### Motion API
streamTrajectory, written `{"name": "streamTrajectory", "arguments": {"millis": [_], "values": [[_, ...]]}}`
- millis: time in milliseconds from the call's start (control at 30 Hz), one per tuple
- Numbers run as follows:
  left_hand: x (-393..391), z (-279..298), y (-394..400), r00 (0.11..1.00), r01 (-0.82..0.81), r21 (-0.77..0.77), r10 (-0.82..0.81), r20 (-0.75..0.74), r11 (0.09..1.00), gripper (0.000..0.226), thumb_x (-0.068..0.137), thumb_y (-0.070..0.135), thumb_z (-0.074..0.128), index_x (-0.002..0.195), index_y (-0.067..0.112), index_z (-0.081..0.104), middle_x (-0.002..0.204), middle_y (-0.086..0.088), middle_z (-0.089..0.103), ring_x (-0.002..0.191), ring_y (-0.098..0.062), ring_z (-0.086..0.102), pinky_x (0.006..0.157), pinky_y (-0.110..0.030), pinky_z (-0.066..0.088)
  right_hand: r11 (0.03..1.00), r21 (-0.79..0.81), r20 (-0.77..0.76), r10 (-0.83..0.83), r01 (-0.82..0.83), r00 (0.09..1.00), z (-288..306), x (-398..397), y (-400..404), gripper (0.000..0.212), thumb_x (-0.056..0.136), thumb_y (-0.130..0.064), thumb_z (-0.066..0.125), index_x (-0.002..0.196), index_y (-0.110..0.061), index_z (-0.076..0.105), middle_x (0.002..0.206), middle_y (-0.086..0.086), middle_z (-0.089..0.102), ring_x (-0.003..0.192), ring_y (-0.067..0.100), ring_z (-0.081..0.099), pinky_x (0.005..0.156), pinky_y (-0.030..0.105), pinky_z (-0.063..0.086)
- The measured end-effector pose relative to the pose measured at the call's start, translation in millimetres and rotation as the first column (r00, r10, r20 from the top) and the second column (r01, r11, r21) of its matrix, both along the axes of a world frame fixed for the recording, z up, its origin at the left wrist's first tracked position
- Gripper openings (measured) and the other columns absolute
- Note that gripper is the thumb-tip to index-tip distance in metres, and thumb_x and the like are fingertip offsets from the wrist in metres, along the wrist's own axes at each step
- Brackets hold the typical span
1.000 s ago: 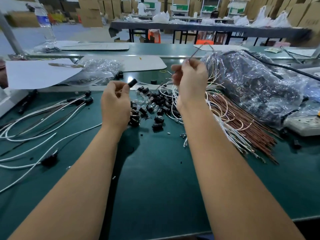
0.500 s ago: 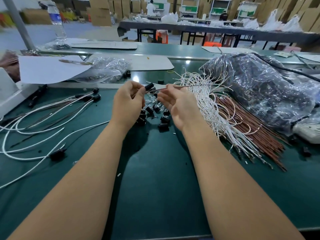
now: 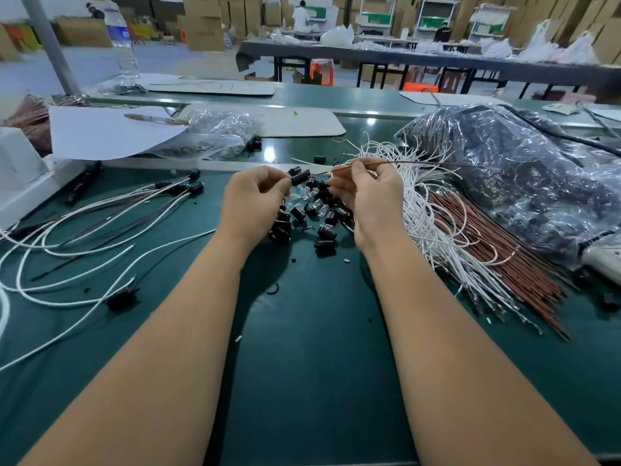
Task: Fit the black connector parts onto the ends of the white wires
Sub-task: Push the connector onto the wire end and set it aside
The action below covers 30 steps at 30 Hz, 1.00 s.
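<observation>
Connector (image 3: 300, 177) pinched in left hand (image 3: 255, 200), held above the loose connector pile (image 3: 302, 216) on the green bench (image 3: 309, 348). Right hand (image 3: 369, 193) pinches a thin wire (image 3: 396, 162) near its end; it looks brown rather than white, tail trailing right over the white wire bundle (image 3: 426, 210). Half a second ago the hands were similarly close; a second ago the right hand was raised high pulling the wire free. Now the tip sits just beside the connector mouth, not yet inserted. Likely insertion comes next. Finished wires (image 3: 100, 223) lie left.
</observation>
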<state>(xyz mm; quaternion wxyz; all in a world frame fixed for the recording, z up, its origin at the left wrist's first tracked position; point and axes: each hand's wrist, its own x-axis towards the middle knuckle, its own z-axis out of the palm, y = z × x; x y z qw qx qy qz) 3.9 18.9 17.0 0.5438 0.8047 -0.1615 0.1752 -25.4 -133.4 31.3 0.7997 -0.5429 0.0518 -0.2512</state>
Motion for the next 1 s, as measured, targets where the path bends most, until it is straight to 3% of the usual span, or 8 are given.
{"name": "streamTrajectory", "arguments": {"millis": [167, 300, 400, 567, 633, 733, 867, 1000], "values": [[3.4, -4.2, -0.3, 1.0, 0.005, 0.047, -0.005, 0.006, 0.999, 0.011, 0.091, 0.016, 0.063, 0.082, 0.016, 0.069, 0.074, -0.008, 0.069, 0.057, -0.008, 0.051, 0.061, -0.023, 0.043, 0.993, -0.121, -0.03, 0.013, -0.016, 0.999, -0.8, -0.8, 3.1, 0.011, 0.1, -0.004, 0.045, 0.092, -0.008, 0.053, 0.076, 0.008, 0.067, 0.056, 0.013, 0.065, 0.058, 0.024, 0.055], [2.9, -3.8, -1.3, 1.0, 0.026, 0.02, -0.026, 0.002, 0.999, 0.009, 0.091, 0.017, 0.064, 0.083, 0.017, 0.069, 0.069, 0.004, 0.065, 0.052, 0.002, 0.048, 0.058, -0.013, 0.04, 0.971, -0.239, -0.051, 0.003, -0.015, 0.999, -0.4, -1.7, 5.1, 0.014, 0.098, -0.003, 0.048, 0.088, -0.011, 0.054, 0.077, 0.01, 0.065, 0.055, 0.014, 0.064, 0.055, 0.024, 0.054], [-1.9, -0.5, -4.9, 0.998, 0.041, 0.012, -0.042, 0.039, 0.999, 0.006, 0.09, 0.015, 0.065, 0.086, 0.016, 0.068, 0.072, 0.005, 0.063, 0.061, 0.003, 0.052, 0.062, -0.009, 0.042, 0.93, -0.366, -0.073, -0.013, -0.015, 0.997, -2.3, -2.1, 9.3, 0.015, 0.096, -0.004, 0.052, 0.085, -0.014, 0.055, 0.08, 0.012, 0.066, 0.056, 0.013, 0.065, 0.056, 0.026, 0.054], [-4.5, -2.4, -6.8, 0.997, 0.012, 0.081, -0.018, 0.079, 0.997, 0.006, 0.09, 0.014, 0.062, 0.087, 0.015, 0.067, 0.078, 0.011, 0.063, 0.078, -0.002, 0.058, 0.07, -0.011, 0.043, 0.867, -0.497, -0.094, -0.027, -0.023, 0.995, -7.0, -3.2, 18.0, 0.019, 0.094, -0.006, 0.056, 0.079, -0.019, 0.058, 0.078, 0.01, 0.067, 0.061, 0.02, 0.066, 0.07, 0.045, 0.06], [-2.3, -5.2, -5.4, 0.996, 0.0, 0.125, -0.011, 0.087, 0.992, 0.005, 0.09, 0.015, 0.063, 0.088, 0.017, 0.066, 0.078, 0.014, 0.063, 0.077, 0.004, 0.057, 0.069, -0.009, 0.042, 0.857, -0.515, -0.077, -0.039, -0.006, 0.996, -8.5, -4.1, 17.6, 0.017, 0.093, -0.01, 0.057, 0.08, -0.02, 0.061, 0.077, 0.005, 0.066, 0.067, 0.025, 0.067, 0.07, 0.044, 0.059], [0.3, -3.7, -6.1, 0.995, -0.001, 0.155, -0.015, 0.103, 0.988, 0.005, 0.09, 0.017, 0.063, 0.088, 0.019, 0.066, 0.079, 0.014, 0.063, 0.078, 0.002, 0.058, 0.071, -0.013, 0.045, 0.874, -0.487, -0.068, -0.043, 0.004, 0.997, -4.6, -3.6, 16.1, 0.022, 0.097, -0.019, 0.053, 0.079, -0.023, 0.067, 0.075, -0.001, 0.066, 0.064, 0.018, 0.063, 0.068, 0.038, 0.056], [-0.5, 1.2, -6.3, 0.994, 0.004, 0.116, -0.016, 0.106, 0.993, 0.009, 0.09, 0.017, 0.064, 0.083, 0.023, 0.064, 0.076, 0.017, 0.063, 0.074, 0.006, 0.058, 0.066, -0.006, 0.043, 0.837, -0.546, -0.116, -0.042, -0.028, 0.992, -2.4, -1.4, 17.5, 0.025, 0.098, -0.021, 0.05, 0.084, -0.017, 0.071, 0.081, 0.013, 0.069, 0.069, 0.022, 0.061, 0.079, 0.051, 0.054], [-1.9, -0.9, -6.5, 0.994, -0.004, 0.175, -0.016, 0.112, 0.985, 0.005, 0.09, 0.019, 0.063, 0.087, 0.017, 0.066, 0.079, 0.006, 0.068, 0.078, -0.01, 0.063, 0.071, -0.018, 0.048, 0.825, -0.563, -0.108, -0.015, -0.049, 0.994, -2.6, -4.2, 20.9, 0.014, 0.093, -0.019, 0.059, 0.085, -0.013, 0.07, 0.083, 0.01, 0.067, 0.074, 0.02, 0.061, 0.082, 0.049, 0.054]]}}
